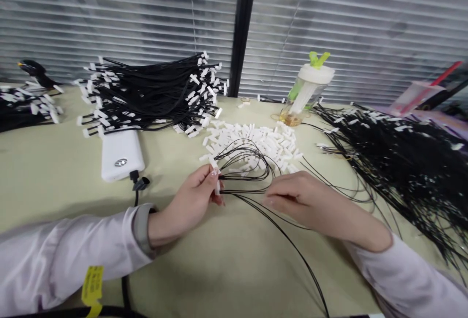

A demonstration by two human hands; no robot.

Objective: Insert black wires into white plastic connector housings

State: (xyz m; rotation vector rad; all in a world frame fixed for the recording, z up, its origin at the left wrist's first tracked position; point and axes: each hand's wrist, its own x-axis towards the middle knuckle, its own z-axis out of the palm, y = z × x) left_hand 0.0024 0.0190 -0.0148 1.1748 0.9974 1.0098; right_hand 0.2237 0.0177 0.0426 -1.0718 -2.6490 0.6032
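Observation:
Between the thumb and fingers of my left hand [195,198] is a white plastic connector [214,163], held upright near the middle of the table. Thin black wires [252,177] run from it to the right, several of them bent into loops. My right hand [292,195] pinches some of these wires, its fingertips closed a short way right of the connector. Two longer wires curve down toward the table's front edge. Just behind both hands lies a loose pile of small white connectors [270,142].
A thick bundle of black cables [146,89] with white ends lies at the back left, beside a white power bank [122,155]. A large heap of black wires [409,167] covers the right side. Behind the connectors stands a clear bottle [305,91]; a cup [417,98] with a red straw is farther right.

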